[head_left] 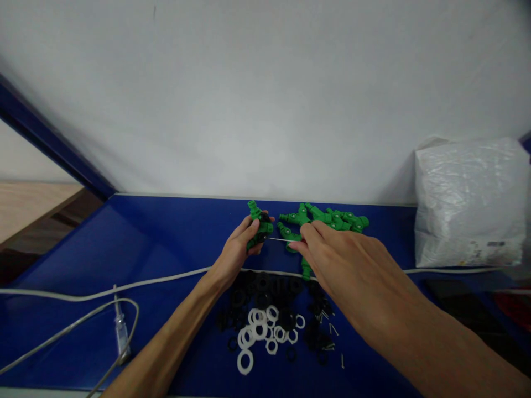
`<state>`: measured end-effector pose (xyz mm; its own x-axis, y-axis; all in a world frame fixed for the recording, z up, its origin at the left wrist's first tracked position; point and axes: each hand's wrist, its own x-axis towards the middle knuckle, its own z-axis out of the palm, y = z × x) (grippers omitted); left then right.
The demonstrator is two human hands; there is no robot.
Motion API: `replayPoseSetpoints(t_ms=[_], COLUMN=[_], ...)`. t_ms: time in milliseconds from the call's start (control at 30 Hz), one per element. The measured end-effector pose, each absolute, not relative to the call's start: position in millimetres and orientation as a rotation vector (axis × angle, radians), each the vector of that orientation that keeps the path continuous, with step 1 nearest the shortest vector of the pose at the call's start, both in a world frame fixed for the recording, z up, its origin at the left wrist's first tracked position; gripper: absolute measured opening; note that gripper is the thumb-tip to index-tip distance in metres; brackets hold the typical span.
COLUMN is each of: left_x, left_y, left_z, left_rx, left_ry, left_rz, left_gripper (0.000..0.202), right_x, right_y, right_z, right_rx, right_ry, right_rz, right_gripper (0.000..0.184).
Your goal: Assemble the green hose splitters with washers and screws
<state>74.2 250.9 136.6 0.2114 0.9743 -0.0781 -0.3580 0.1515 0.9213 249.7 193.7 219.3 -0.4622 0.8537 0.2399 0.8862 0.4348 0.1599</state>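
Note:
My left hand is closed around a green Y-shaped hose connector with black parts, held above the blue table. My right hand grips a screwdriver; its thin metal shaft points left and its tip meets the connector's near side. Inside my fist the screwdriver's handle is hidden. Just behind and beside my right hand lie several more green connectors. Below my hands are black rings, white plastic rings and small screws.
A white cable runs across the blue table, passing behind the rings. At left, a clear-handled screwdriver lies beside a cable loop. A plastic-wrapped white package stands at the right, near a dark flat object. A white wall rises behind.

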Motion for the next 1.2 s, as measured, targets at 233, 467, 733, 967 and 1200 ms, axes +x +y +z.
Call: replayPoseSetpoints(t_ms=[233,467,733,967,1200], left_x=[74,72,73,71,73], left_y=[252,251,253,253,252], left_z=[137,138,138,139,137], left_rx=[0.922,0.913,0.895,0.873,0.891], left_ry=[0.87,0.861,0.847,0.827,0.832], left_rz=[1.139,1.144,1.151,1.152,1.143], left_gripper=[0.029,0.032,0.031,0.033,0.032], right_x=[253,250,254,254,262], right_y=[192,194,198,197,204], right_z=[223,230,223,221,218], right_rx=[-1.287,-1.241,-1.384,-1.173,-1.16], right_ry=[-2.676,-2.737,-2.707,-2.781,-2.792], right_rz=[-0.386,-0.464,-0.473,-0.622,-0.272], right_gripper=[0.039,0.035,0.01,0.033,0.025])
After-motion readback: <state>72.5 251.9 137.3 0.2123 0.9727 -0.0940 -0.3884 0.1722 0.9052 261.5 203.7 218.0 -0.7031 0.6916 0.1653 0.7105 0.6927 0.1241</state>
